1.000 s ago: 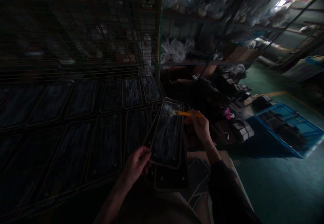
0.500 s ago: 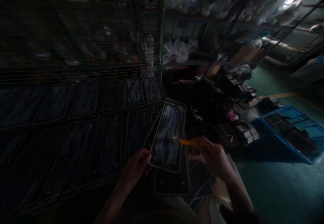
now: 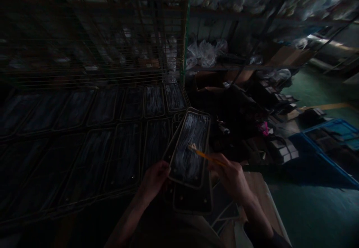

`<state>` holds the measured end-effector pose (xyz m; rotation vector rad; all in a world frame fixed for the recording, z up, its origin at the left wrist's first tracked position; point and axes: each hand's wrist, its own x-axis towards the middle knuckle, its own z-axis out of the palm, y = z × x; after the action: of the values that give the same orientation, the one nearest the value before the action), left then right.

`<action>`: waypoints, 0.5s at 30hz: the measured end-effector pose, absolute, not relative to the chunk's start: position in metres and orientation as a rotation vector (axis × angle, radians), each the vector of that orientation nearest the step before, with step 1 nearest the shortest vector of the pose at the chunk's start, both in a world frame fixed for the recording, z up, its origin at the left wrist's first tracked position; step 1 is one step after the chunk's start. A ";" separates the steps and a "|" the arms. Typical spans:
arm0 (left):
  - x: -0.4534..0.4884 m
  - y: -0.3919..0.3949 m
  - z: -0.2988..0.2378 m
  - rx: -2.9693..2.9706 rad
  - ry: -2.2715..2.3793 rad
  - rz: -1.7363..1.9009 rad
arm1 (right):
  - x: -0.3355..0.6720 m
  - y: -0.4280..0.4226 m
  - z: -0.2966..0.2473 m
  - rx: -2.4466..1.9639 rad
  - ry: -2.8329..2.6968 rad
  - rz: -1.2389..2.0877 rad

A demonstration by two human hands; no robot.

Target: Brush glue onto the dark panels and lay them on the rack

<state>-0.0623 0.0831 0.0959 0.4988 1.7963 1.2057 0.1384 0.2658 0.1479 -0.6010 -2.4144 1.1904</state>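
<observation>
My left hand [image 3: 155, 180] pinches the lower left edge of a dark rectangular panel [image 3: 190, 149] with a pale rim and a streaked, glossy face. It holds the panel tilted above a stack of similar panels [image 3: 193, 201]. A small brush with an orange handle [image 3: 206, 155] is gripped in my right hand [image 3: 231, 175], fingers closed round it. The brush's pale bristle tip rests on the middle of the panel's face.
Rows of similar coated panels [image 3: 92, 143] lie flat on a wire rack to the left. A wire mesh frame [image 3: 92, 34] rises behind them. Shelves with plastic bags [image 3: 206, 51] and boxes stand at the back. A blue crate [image 3: 328, 143] sits on the green floor, right.
The brush moved from the panel's top right corner down to its middle. My right hand came lower and nearer. The view shifted slightly left.
</observation>
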 end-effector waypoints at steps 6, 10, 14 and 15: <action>-0.067 0.083 0.096 0.548 1.746 1.106 | 0.160 0.264 0.167 -0.647 -2.360 1.507; -0.066 0.082 0.098 0.529 1.683 1.182 | 0.155 0.279 0.152 -0.760 -2.161 1.289; -0.063 0.086 0.104 0.461 1.659 1.212 | 0.170 0.278 0.142 -0.792 -2.248 1.224; -0.063 0.087 0.106 0.454 1.648 1.218 | 0.177 0.278 0.144 -0.795 -2.280 1.205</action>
<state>-0.0625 0.0867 0.1058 0.4538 1.6477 1.2177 0.1771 0.2779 0.1437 -0.7953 -2.2798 1.2054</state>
